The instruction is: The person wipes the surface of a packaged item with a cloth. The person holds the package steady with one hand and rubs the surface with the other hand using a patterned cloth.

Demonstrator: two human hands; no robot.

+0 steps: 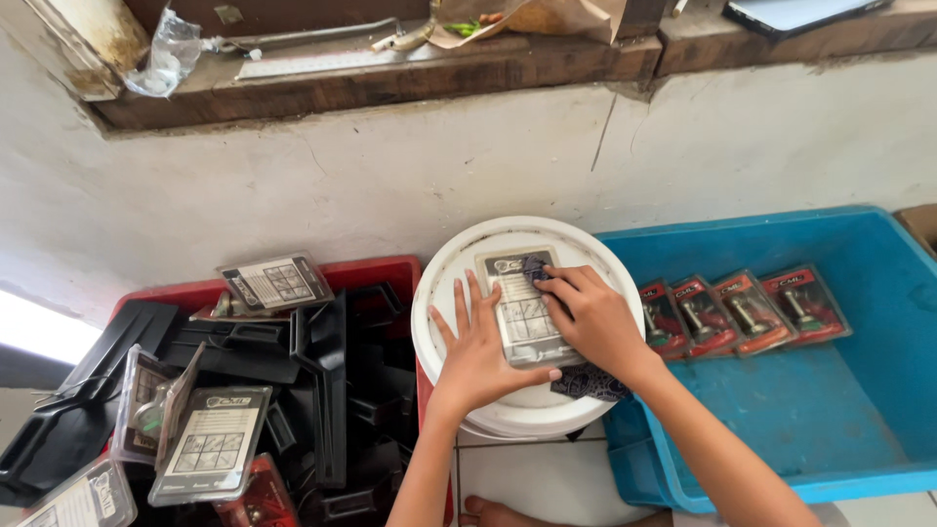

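Red crate: left, heaped with black plastic parts and clear blister packs. Blue bin: right, four red-backed packs in a row. White bucket lid: between them, nothing blocking it. Blister pack: flat on lid, face down, over a dark card. Left hand: palm down, fingers spread, pressing pack's left edge. Right hand: fingers together, bent onto pack's top right.
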